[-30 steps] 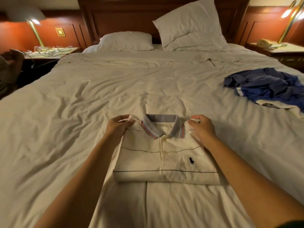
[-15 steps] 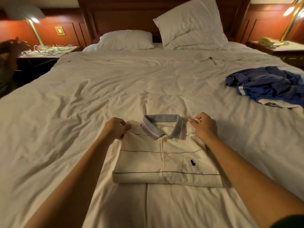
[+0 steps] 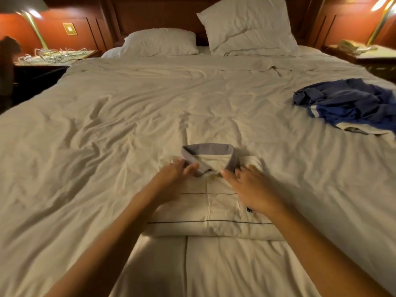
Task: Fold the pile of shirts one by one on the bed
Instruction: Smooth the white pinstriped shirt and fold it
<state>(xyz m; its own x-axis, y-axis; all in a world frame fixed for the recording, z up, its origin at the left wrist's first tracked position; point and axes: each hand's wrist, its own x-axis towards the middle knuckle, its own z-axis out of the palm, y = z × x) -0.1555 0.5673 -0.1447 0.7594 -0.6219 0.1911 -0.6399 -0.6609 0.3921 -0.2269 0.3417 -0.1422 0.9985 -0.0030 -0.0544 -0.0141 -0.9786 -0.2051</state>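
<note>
A cream polo shirt (image 3: pixel 205 224) with thin dark stripes and a grey collar lies folded into a rectangle on the white bed (image 3: pixel 128 125), directly before me. My left hand (image 3: pixel 173 179) pinches the left point of the collar. My right hand (image 3: pixel 250 187) lies with fingers spread on the shirt's chest, its fingertips at the right collar point; the small dark logo is partly hidden under it. A crumpled pile of shirts (image 3: pixel 351 103), blue on top with a pale one beneath, sits at the bed's right side.
Two white pillows (image 3: pixel 246 26) lean at the wooden headboard. A nightstand (image 3: pixel 53 58) with tangled cables and a lamp stands at the left, another nightstand (image 3: pixel 364 54) with a phone at the right. A person's arm (image 3: pixel 8 61) shows at the far left edge.
Both hands have left the shirt's shoulders and come inward to the collar. The left one now pinches the left collar point; the right one rests on the chest.
</note>
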